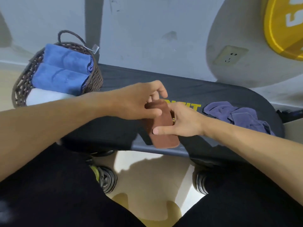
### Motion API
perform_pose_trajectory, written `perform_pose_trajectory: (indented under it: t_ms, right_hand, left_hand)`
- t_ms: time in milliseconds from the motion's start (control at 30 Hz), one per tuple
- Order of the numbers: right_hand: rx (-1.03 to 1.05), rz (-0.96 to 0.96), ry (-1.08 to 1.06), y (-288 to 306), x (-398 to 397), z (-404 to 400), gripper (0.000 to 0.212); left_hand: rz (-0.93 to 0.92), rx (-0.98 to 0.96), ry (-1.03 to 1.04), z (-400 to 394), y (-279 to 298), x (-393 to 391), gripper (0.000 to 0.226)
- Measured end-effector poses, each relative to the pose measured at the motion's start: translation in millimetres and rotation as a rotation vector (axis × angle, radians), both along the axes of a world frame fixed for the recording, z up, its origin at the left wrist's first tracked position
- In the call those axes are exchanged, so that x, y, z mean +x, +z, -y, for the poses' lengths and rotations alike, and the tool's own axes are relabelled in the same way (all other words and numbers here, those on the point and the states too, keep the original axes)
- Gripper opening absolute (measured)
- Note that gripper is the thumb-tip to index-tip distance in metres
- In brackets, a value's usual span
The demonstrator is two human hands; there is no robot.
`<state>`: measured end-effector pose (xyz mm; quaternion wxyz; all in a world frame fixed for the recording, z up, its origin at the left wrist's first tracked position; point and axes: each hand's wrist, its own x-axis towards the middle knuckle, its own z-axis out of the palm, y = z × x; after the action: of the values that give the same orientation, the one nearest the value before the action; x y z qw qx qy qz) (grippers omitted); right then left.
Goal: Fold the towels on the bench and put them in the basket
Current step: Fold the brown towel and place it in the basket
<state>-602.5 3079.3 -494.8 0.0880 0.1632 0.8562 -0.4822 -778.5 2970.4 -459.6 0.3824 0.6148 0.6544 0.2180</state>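
Two hands (131, 102) (183, 122) pinch brown towel (162, 126) (folded narrow) on bench (213, 95) | step: finishing fold | next: carry left into basket (96, 76); purple towel (237, 115) unfolded.

Yellow block lettering printed on black bench (213, 95) pad, centre of frame; only "IT" readable, preceded by a partial letter, maybe "N" or "F". Rest covered by left hand (137, 102), right hand (185, 120) and folded brown towel (162, 126).

White characters on yellow disc (282, 25), upper right corner of frame; look like "5" or "S", cut off by frame edge, not fully legible.

Small tag (95, 48) on basket (23, 82) rim, upper left; print not readable.
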Motion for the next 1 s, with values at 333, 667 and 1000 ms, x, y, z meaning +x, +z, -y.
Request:
perform_pose_trajectory:
  t_ms: [333, 667, 1000]
  right_hand:
    - [-0.621, 0.011, -0.240, 13.5, -112.0, 58.6, 0.033]
    - [-0.193, 0.067, -0.378, -8.7, -257.3, 127.7, 0.029]
    - [0.364, 0.123, -0.086, -11.1, -270.0, 130.5, 0.038]
  left_hand:
    - [-0.183, -0.184, 0.142, 63.3, 46.1, -166.0, 0.011]
    - [0.039, -0.430, 0.712, 170.7, -22.6, -272.6, 0.015]
    - [-0.160, -0.427, 0.693, 173.7, -44.5, -279.8, 0.021]
